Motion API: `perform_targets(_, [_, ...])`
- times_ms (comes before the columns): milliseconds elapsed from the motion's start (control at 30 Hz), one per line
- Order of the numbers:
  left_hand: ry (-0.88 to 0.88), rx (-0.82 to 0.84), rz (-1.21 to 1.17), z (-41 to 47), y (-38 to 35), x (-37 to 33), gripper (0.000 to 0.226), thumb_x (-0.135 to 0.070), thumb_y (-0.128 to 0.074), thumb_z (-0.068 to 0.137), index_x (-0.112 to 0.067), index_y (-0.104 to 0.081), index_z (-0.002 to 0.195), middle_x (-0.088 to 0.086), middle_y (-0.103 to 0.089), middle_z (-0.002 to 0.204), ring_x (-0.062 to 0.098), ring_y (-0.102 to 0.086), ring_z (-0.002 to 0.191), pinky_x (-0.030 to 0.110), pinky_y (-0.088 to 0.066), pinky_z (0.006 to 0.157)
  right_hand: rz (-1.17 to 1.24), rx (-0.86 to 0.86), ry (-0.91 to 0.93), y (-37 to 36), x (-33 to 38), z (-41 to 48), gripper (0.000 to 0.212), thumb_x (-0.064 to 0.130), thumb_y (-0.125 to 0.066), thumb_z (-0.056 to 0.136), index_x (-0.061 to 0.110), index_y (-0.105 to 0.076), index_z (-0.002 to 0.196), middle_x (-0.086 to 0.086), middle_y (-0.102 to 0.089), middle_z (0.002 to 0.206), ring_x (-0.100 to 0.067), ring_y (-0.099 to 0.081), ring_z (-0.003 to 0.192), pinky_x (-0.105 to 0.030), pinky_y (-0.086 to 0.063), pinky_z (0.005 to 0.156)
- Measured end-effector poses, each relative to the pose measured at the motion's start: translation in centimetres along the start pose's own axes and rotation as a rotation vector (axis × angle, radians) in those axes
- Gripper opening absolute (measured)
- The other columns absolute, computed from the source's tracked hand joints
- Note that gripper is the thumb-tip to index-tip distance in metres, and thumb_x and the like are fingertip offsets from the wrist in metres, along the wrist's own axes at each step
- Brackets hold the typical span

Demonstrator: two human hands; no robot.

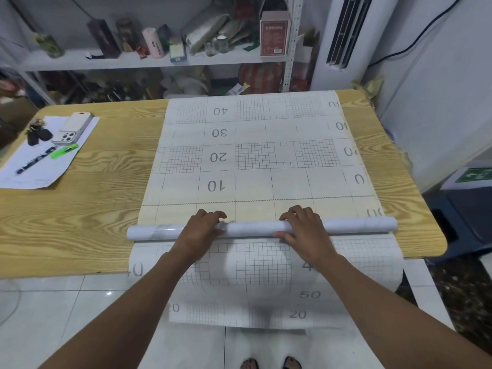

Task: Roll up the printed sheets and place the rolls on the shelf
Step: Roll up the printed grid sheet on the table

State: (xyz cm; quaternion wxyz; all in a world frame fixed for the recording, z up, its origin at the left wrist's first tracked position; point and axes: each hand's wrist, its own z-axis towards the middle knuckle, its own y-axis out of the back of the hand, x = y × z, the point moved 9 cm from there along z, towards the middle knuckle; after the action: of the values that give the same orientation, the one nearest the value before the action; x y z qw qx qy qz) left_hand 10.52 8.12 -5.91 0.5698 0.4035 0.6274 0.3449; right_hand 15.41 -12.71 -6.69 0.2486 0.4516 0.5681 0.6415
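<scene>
Curling over the roll [250, 229], the left hand [199, 230] and right hand [303, 227] are gripping it mid-length, its axis running left-right, the sheet [253, 166] stretching toward the frame's top.

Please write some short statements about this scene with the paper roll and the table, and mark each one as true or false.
1. The left hand and the right hand both hold the roll. True.
2. The roll lies on the floor. False: it lies across the printed sheet on the wooden table.
3. A green marker lies on the white papers at the left of the table. True.
4. The printed sheet is rolled up completely. False: much of it lies flat on the table beyond the roll.
</scene>
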Motion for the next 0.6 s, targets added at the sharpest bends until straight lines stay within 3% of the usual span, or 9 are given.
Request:
perform_targets(233, [0.026, -0.011, -0.045, -0.37, 0.03, -0.21, 0.019, -0.015, -0.048, 0.093, -0.012, -0.059, 0.109, 0.001, -0.049, 0.084, 0.017, -0.038, 0.088, 0.026, -0.029, 0.071, -0.001, 0.023, -0.017, 0.2, -0.23, -0.23, 0.047, 0.057, -0.058, 0.081, 0.024, -0.061, 0.114, 0.001, -0.046, 0.116, -0.02, -0.04, 0.103, -0.03, -0.032, 0.089])
perform_targets(400, [-0.077, -0.022, 0.034, -0.54, -0.43, -0.06, 0.018, -0.014, -0.05, 0.093, -0.01, -0.061, 0.106, 0.008, -0.061, 0.094, 0.022, -0.042, 0.085, 0.027, -0.027, 0.069, 0.038, 0.039, -0.012, 0.18, -0.08, -0.33, 0.054, 0.05, -0.064, 0.08, 0.021, -0.052, 0.124, 0.0, -0.047, 0.117, -0.02, -0.041, 0.105, -0.03, -0.034, 0.089])
perform_targets(600, [-0.034, -0.018, -0.025, -0.77, -0.57, 0.45, 0.028, -0.022, -0.05, 0.092, -0.01, -0.059, 0.114, 0.007, -0.048, 0.113, 0.022, -0.047, 0.095, 0.034, -0.043, 0.084, 0.022, 0.025, -0.01, 0.08, -0.09, -0.18, 0.043, 0.047, -0.062, 0.083, 0.015, -0.058, 0.11, 0.0, -0.05, 0.112, -0.02, -0.043, 0.097, -0.031, -0.037, 0.085])
